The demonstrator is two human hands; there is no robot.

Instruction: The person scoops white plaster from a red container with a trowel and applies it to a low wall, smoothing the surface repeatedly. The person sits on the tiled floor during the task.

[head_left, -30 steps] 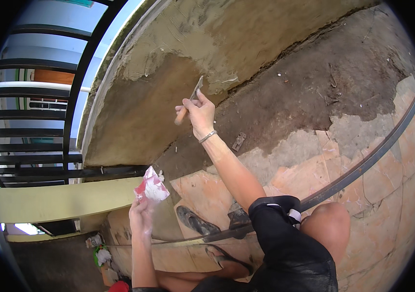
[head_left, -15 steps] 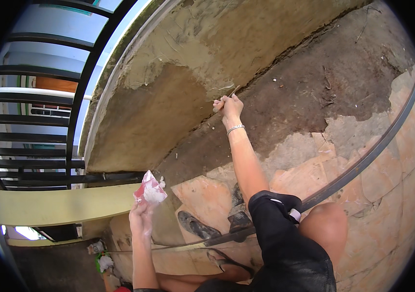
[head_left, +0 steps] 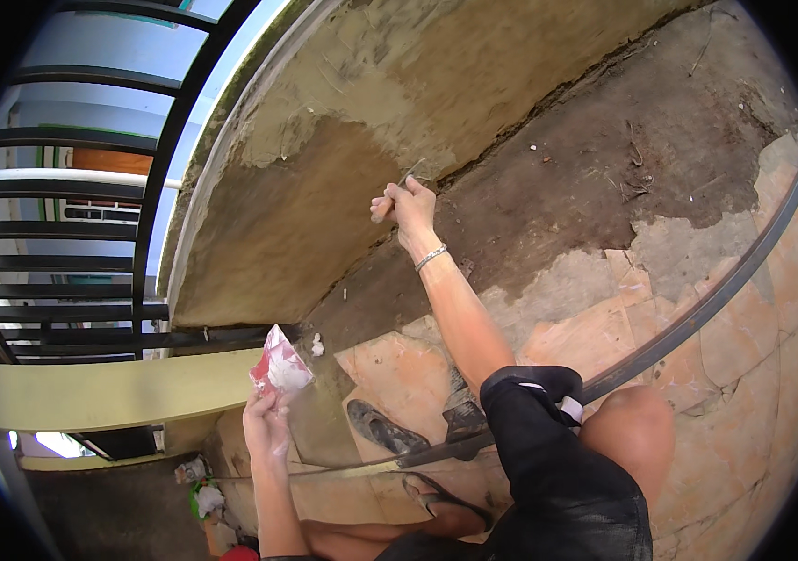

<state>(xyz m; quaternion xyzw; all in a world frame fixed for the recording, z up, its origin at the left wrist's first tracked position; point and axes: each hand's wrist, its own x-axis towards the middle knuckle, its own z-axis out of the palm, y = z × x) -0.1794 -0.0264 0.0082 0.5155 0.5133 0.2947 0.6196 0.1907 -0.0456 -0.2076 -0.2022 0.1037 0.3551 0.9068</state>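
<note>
My right hand [head_left: 406, 206] grips the wooden handle of a putty knife [head_left: 383, 208], whose thin metal blade is at the plastered lower wall [head_left: 417, 84], near a lighter, rough patch. My left hand [head_left: 266, 421] is closed on a crumpled red-and-white piece of card or packet [head_left: 282, 372] with white paste on it, held lower down, over the left part of the floor. A small white lump [head_left: 316, 344] lies on the floor just right of it.
A black railing [head_left: 76, 229] and a yellow ledge [head_left: 100, 383] are at left. Dark dirt [head_left: 586, 150] runs along the wall's foot, beside broken peach tiles [head_left: 735, 337]. A long metal bar [head_left: 721, 299] crosses near my legs. Black sandals [head_left: 385, 430] and clutter [head_left: 207, 505] lie low.
My right hand with the knife went right along the wall, then came back slightly left. My left hand with the card has moved slightly left.
</note>
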